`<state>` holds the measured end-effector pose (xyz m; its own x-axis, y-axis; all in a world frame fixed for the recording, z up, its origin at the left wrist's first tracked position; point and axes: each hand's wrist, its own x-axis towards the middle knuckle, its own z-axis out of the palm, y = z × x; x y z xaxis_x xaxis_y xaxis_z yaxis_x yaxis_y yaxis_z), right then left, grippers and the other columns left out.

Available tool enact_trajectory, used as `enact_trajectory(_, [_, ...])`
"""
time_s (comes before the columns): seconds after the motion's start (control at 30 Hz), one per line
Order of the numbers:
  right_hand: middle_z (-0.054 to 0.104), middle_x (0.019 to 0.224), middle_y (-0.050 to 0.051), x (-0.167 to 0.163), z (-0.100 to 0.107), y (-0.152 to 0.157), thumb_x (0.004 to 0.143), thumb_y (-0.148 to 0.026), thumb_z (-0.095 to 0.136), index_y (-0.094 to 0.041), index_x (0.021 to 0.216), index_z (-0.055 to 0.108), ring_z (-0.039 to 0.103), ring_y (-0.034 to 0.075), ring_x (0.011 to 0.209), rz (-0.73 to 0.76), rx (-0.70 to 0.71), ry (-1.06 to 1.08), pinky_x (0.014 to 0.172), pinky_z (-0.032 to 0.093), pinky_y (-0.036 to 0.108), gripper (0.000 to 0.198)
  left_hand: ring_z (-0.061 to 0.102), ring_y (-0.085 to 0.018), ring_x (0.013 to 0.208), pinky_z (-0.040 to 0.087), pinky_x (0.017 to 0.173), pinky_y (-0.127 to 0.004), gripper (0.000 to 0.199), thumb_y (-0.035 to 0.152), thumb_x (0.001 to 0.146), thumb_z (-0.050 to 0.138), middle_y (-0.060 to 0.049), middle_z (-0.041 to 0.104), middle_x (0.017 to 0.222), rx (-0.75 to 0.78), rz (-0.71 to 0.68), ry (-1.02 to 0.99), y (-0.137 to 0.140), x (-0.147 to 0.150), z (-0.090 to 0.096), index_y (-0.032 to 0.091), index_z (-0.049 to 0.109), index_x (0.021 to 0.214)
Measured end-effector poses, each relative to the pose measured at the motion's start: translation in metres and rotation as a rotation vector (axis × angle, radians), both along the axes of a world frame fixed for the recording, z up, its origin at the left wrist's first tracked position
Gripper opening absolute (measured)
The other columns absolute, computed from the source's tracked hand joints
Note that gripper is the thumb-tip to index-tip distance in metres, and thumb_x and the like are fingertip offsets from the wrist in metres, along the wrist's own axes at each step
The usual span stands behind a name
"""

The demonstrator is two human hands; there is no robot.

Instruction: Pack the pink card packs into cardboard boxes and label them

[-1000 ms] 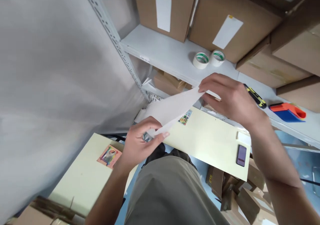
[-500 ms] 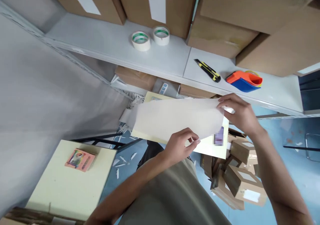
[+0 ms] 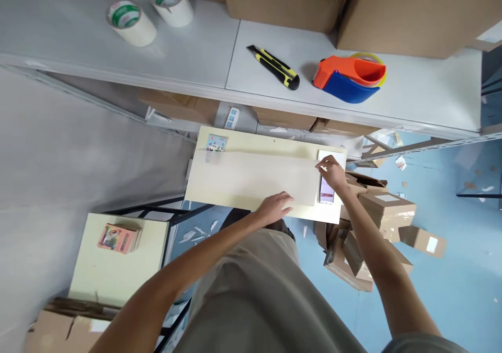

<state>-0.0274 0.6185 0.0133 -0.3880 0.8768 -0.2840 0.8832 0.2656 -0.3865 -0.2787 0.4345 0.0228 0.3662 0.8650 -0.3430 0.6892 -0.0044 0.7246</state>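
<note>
Sheet (image 3: 259, 178) now lowered, spread over tbl. (image 3: 251, 143); far-left corner overlaps card (image 3: 216, 142), i.e. laid out, not released. R hand (image 3: 333, 174): pinching far-right corner. L hand (image 3: 274, 209): at near edge, grip unclear.

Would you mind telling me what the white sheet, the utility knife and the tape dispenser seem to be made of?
The white sheet looks like thin matte paper or film, since the card shows faintly through it. The utility knife has a probably plastic handle, smooth, black and yellow. The tape dispenser seems moulded plastic, smooth and evenly coloured orange and blue.
</note>
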Motion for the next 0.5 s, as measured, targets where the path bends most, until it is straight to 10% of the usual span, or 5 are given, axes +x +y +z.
enact_trajectory(0.3, [0.067,0.134,0.018,-0.005,-0.06,-0.007,0.107,-0.011,0.052,-0.017,0.12,0.085,0.059,0.029,0.125,0.053,-0.102,-0.228,0.096,0.051,0.036,0.036,0.034,-0.046,0.163,0.046,0.122,-0.057,0.072,0.031,0.103,0.057,-0.03,0.023,0.18,-0.2,0.172,0.653,-0.002,-0.144,-0.064,0.008,0.039,0.169])
enact_trajectory(0.5, [0.067,0.135,0.024,-0.018,-0.065,-0.017,0.104,-0.007,0.047,-0.011,0.127,0.082,0.056,0.033,0.128,0.022,-0.097,-0.311,0.103,0.047,0.041,0.042,0.037,-0.046,0.161,0.05,0.118,-0.053,0.078,0.033,0.1,0.061,-0.028,0.021,0.182,-0.3,0.115,0.665,-0.018,-0.168,-0.093,0.011,0.035,0.171])
